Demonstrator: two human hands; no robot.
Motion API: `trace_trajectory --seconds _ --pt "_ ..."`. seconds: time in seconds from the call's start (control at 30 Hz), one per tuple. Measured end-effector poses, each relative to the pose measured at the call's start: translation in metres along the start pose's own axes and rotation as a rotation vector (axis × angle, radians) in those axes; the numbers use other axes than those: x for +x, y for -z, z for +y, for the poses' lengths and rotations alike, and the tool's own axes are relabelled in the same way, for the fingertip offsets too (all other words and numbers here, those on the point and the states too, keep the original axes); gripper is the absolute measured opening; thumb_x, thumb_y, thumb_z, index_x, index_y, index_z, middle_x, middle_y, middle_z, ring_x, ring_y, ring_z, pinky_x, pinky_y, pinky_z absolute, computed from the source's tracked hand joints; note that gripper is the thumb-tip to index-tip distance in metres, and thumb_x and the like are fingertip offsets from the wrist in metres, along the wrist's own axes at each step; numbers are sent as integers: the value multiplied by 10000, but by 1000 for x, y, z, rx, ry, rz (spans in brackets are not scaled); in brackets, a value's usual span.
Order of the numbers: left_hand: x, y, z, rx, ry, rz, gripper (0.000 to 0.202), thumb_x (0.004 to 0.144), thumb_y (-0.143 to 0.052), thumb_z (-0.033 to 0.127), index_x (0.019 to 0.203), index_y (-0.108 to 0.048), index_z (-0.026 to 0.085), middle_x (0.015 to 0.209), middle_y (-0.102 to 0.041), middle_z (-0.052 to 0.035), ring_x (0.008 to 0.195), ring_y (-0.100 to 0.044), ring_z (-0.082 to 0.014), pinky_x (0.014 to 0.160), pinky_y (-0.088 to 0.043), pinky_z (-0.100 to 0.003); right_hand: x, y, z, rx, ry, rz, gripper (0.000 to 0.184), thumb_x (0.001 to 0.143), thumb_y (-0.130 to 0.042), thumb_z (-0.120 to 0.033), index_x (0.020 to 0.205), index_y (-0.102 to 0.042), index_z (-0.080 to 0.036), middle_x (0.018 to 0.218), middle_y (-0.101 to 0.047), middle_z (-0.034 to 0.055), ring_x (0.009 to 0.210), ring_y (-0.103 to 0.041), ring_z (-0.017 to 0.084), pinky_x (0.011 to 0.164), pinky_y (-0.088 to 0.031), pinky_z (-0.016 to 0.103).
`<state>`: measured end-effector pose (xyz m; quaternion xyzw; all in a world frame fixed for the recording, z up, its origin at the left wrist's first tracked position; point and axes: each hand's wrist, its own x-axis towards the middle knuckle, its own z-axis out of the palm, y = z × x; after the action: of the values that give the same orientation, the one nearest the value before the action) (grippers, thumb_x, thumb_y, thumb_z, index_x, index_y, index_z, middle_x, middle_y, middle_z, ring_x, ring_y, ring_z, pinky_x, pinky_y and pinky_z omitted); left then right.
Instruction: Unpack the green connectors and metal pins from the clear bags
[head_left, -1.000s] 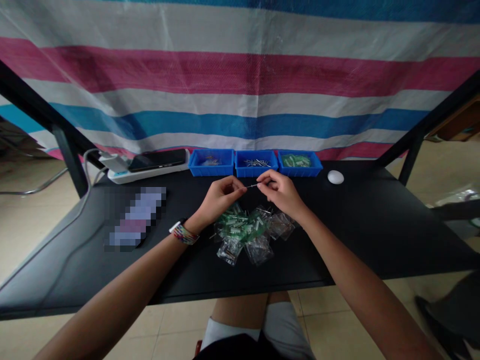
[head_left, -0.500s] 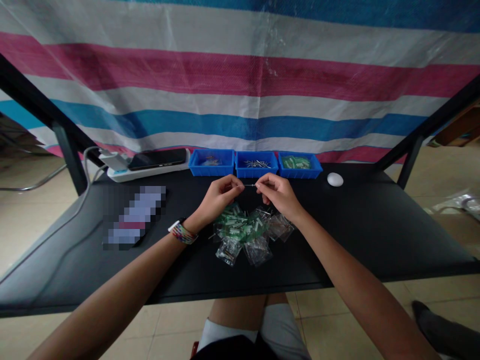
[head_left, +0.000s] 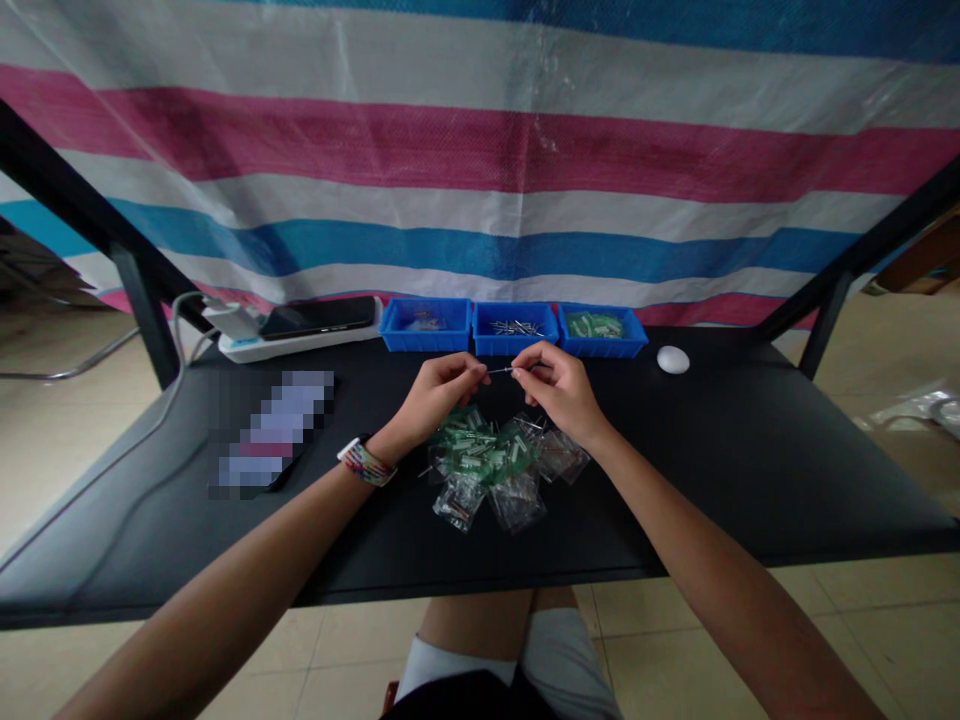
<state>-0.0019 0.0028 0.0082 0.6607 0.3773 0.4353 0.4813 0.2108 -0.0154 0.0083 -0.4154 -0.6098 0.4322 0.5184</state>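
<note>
Together left hand [head_left: 435, 395] and right hand [head_left: 561, 388] pinch pin [head_left: 501, 370].

I've got both bare arms coming in from the bottom corners, left forearm [head_left: 247, 575] and right forearm [head_left: 705, 580] angling inward so the hands meet mid-frame. Left hand [head_left: 439, 392] sits knuckles up, fingers [head_left: 474, 370] curled, thumb and index pinched closed, tips pointing right. Right hand [head_left: 561, 390] mirrors it (a touch higher, back of hand toward me), thumb and index pinched closed too, tips pointing left. The two pinches face each other, near but apart. Left wrist [head_left: 369, 460] looks roughly straight; right wrist [head_left: 600, 440] is bent slightly.
</note>
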Motion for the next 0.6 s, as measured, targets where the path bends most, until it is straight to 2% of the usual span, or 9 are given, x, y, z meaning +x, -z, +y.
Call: trace_trajectory --seconds 0.17,0.37,0.6 --pt "0 -3 -1 -62 -47 34 312 844 -822 446 824 -689 165 643 -532 33 541 -447 -93 510 -319 -230 1 0 0 129 -85 -21 279 791 -809 -422 934 -677 -222 844 -679 -11 521 -574 94 495 -469 247" --pt "-1 -4 2 -87 -66 76 274 835 -838 389 825 -678 167 643 -523 39 563 -451 -95 536 -326 -231 2 2 -2 227 -199 -41 267 779 -797 -416 903 -670 -216 779 -713 -13 518 -588 102 491 -464 233" --pt "0 -4 0 -99 -70 49 279 816 -851 368 847 -666 163 649 -521 46 574 -449 -91 556 -339 -228 0 0 -1 219 -197 -48 234 750 -829 -346 824 -655 -208 749 -685 -20 542 -591 101 514 -493 232"
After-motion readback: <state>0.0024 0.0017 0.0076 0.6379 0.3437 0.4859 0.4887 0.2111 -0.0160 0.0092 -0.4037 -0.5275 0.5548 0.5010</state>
